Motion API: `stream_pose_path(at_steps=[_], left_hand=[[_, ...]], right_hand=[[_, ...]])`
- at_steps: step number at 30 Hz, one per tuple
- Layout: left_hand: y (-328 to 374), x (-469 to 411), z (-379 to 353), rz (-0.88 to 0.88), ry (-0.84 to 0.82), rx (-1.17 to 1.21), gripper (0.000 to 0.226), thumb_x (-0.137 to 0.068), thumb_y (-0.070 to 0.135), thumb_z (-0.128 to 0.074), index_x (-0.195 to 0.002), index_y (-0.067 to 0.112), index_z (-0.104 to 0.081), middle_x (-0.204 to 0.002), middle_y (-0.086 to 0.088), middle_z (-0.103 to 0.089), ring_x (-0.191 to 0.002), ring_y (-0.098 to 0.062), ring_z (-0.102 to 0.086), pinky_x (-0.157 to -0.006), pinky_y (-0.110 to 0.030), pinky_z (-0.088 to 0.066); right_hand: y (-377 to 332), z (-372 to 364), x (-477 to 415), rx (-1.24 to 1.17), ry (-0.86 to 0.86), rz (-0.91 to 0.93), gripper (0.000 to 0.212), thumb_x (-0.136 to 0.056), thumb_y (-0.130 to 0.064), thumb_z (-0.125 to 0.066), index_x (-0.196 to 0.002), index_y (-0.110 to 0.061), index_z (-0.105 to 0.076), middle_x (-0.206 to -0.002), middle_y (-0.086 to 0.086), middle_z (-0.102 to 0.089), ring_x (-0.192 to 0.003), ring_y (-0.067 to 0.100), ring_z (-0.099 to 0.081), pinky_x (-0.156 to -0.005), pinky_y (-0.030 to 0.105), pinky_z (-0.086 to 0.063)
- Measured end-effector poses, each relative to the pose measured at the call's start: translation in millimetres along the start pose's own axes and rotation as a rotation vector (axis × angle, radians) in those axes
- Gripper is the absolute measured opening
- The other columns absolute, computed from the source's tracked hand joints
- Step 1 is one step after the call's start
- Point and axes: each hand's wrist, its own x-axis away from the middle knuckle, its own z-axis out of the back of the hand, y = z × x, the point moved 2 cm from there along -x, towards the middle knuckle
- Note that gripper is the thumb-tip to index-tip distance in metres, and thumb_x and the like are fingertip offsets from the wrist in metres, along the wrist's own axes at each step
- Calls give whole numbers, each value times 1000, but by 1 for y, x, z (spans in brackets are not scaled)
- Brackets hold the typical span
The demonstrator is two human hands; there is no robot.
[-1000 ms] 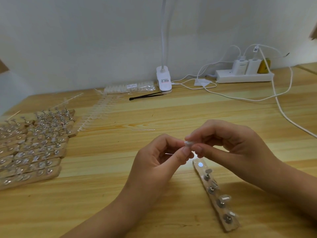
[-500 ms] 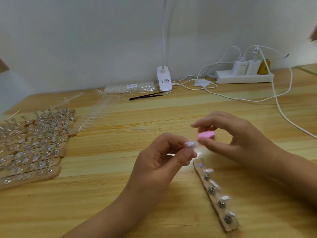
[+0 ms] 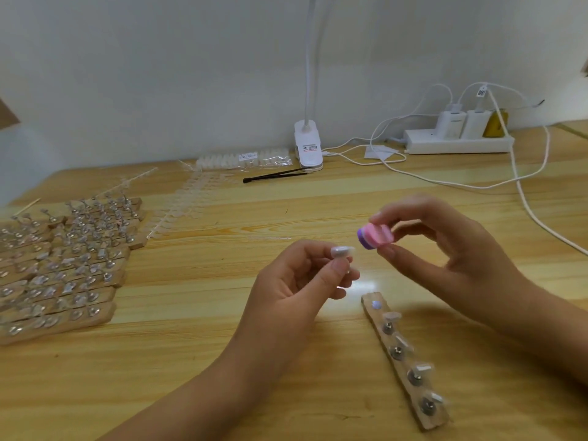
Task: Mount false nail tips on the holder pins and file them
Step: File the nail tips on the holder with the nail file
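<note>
Holder stack [image 3: 63, 268]: far L on table [image 3: 222, 361]; wooden strips side by side, each carrying rows of metal pins w/ tips. Too crowded to count.
Loose tip racks [image 3: 178, 211]: just R of the stack; clear, fanned out flat, overlapping, number unclear.
Tip bag [image 3: 245, 159]: 1, clear, by the wall, lying flat.
Tweezers [image 3: 273, 176]: 1 pair, black, in front of the bag, points toward the lamp base.
Lamp clip [image 3: 308, 148]: 1, white, neck rising out of view.
Left hand [image 3: 296, 281]: raised above table at centre; thumb & forefinger clamped together under the nail tip, other fingers curled in.
Nail tip [image 3: 342, 251]: 1, pale, on top of that pinch, facing up; its pin mostly hidden by the fingers.
File block [image 3: 375, 237]: 1, pink w/ purple end, just R of the tip and slightly higher; a sliver of gap shows.
Holder strip [image 3: 407, 361]: 1, on table below both hands, angled away to the L; 4 pins w/ tips, 1 bare round spot [image 3: 377, 304] at far end.
Right hand [image 3: 451, 249]: thumb below, forefinger above, nipping the file block.
Power strip [image 3: 458, 141]: 1, white, back R; 2 white chargers [image 3: 461, 122], 1 yellow plug [image 3: 494, 124].
Cables [image 3: 521, 186]: white, several, looping fwd.
</note>
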Motion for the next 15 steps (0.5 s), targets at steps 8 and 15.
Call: stream_pose_path(at_steps=[8, 15], left_hand=[[-3, 1, -5, 82, -66, 88, 16, -86, 24, -65, -95, 12, -70, -85, 0, -73, -84, -9, -70, -79, -19, -54], [-5, 0, -5, 109, -58, 116, 13, -86, 22, -63, -85, 26, -75, -84, 0, -73, -84, -11, -70, -79, -20, -54]], right_hand=[[-14, -12, 1, -1, 4, 124, 22, -92, -13, -63, -112, -14, -56, -113, 3, -60, -106, 25, -61, -89, 34, -52], [-12, -12, 2, -26, 39, 168, 30, -93, -11, -60, -121, -19, -56, -115, 4, -58, -109, 24, -61, -91, 32, -52]])
